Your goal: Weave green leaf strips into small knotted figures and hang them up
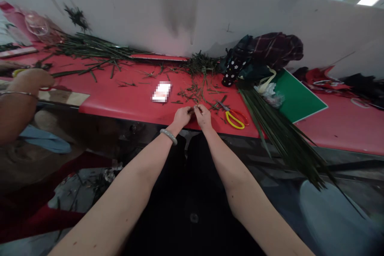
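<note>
My left hand (pixel 182 117), with a pale bangle (pixel 169 136) on its wrist, is closed at the front edge of the red table (pixel 135 102). My right hand (pixel 203 117) is pinched beside it, the fingertips of both nearly touching. Something small and dark shows between them, too small to make out. Just beyond the hands lie cut green scraps (pixel 196 90). Scissors with yellow and red handles (pixel 235 120) rest to the right of my right hand. A phone-like bright object (pixel 161 91), blurred out, lies behind my left hand.
Long green leaves (pixel 279 140) hang over the table edge at right, beside a green board (pixel 295 96) and a flowered black item (pixel 232 70). Green stems (pixel 90 46) are heaped along the wall. At left, another person's hand (pixel 36 79) is over the table.
</note>
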